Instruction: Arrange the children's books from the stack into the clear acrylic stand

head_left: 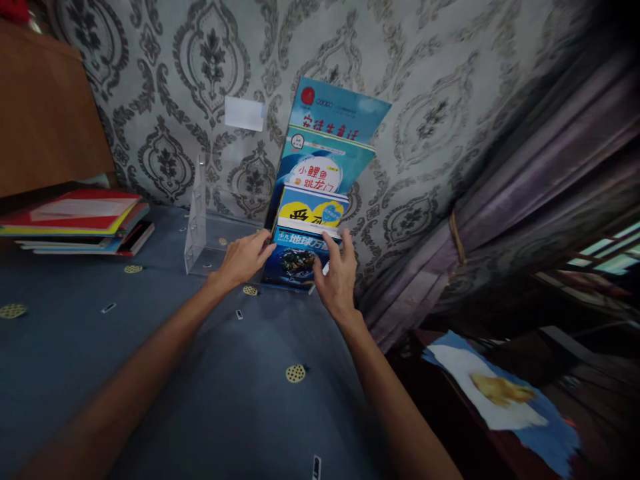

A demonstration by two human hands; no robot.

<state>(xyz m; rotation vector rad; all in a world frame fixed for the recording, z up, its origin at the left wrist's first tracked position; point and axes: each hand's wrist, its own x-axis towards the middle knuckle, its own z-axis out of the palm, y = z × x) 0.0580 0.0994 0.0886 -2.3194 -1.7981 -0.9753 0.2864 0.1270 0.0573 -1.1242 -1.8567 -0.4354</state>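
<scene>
A row of books stands upright against the wall, stepped from tall at the back to short in front. The front one is a dark blue book (295,262) with a globe on its cover. Behind it come a yellow-and-blue book (313,208), a teal book (345,148) and a taller blue book (345,107). My left hand (245,259) rests its fingertips at the left edge of the front books, thumb and forefinger apart. Curved over the front book's right side, my right hand (339,277) has its fingers spread, touching the cover and edge.
Left of the books is a clear plastic stand (197,227). A pile of books and folders (75,217) lies at the far left by a brown wooden panel (50,113). On the right hang a purple curtain (425,287) and, lower down, a blue-and-white cloth (500,393).
</scene>
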